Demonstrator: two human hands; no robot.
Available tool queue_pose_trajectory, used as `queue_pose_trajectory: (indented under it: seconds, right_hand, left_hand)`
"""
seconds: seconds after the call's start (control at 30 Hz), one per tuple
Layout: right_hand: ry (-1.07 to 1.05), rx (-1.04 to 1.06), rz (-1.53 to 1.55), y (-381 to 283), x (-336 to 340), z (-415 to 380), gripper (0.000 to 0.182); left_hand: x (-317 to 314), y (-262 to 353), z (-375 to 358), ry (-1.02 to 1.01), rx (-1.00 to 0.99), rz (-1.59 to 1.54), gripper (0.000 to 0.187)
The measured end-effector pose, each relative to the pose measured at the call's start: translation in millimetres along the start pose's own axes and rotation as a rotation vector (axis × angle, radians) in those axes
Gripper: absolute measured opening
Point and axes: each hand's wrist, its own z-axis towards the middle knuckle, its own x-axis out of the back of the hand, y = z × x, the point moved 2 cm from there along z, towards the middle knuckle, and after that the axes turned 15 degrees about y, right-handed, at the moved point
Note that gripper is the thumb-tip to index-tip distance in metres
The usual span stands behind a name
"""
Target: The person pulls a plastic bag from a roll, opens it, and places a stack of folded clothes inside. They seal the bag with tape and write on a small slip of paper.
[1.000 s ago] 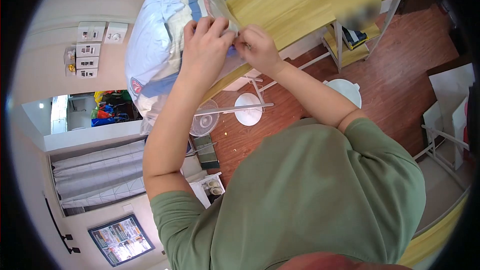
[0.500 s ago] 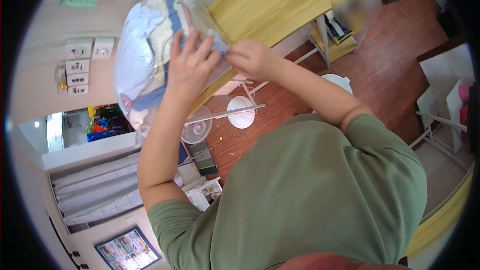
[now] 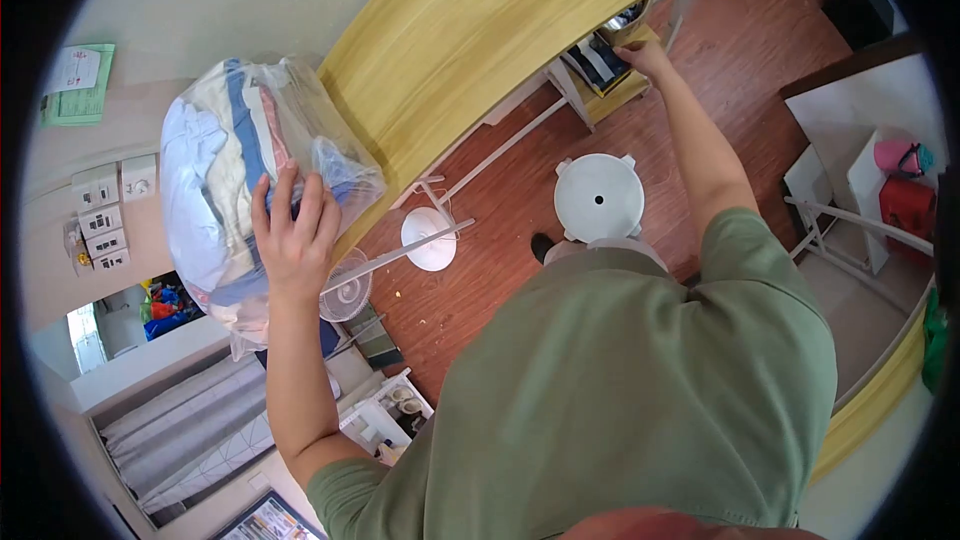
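A clear plastic bag full of folded clothes [image 3: 215, 180] leans at the left end of the yellow wooden table [image 3: 450, 30]. My left hand [image 3: 297, 240] rests on the bag's near side, its fingers apart and pressed lightly against the plastic. Out to the right, my right hand [image 3: 645, 58] is at the low shelf under the table, at the edge of a box with dark and white things [image 3: 598, 62]. Its fingertips are small and partly hidden, so their grip is unclear. Beside that hand sits a shiny metal container [image 3: 627, 18].
A white round stool [image 3: 599, 197] stands on the wooden floor before me. Under the table are a white round base [image 3: 429, 239] and a clear round lid-like object [image 3: 347, 290]. Metal table legs cross there. A rack with a red bag [image 3: 907, 205] is at the right.
My right hand has left the bag's top and moved right, down to the low shelf. My left hand stays on the bag, lower on its side. The view has shifted right, showing the whole stool.
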Motion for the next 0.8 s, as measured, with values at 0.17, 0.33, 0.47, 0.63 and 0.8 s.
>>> queue_pose_trajectory:
  seconds: [0.17,0.33,0.47,0.63,0.8]
  right_hand:
    - [-0.057,-0.005,0.005,20.1,-30.9,29.4,0.033]
    - [-0.008,-0.048,0.145,1.7,0.2,-14.2,0.028]
    - [-0.066,0.016,-0.228,-16.1,28.1,-63.2,0.024]
    - [0.347,0.085,-0.378,2.8,22.7,-69.6,0.027]
    - [0.050,-0.223,1.282,-191.6,23.8,-222.4,0.015]
  left_hand:
    - [-2.8,0.9,0.7,-0.009,0.018,0.030,0.006]
    - [-2.4,-1.8,0.4,-0.005,0.023,0.007,0.006]
    - [-3.2,-4.4,-2.1,0.005,0.017,-0.033,0.006]
    - [0.1,-12.2,-9.0,-0.031,0.015,-0.065,0.016]
    - [-2.8,-12.2,-11.5,0.044,0.015,-0.069,0.011]
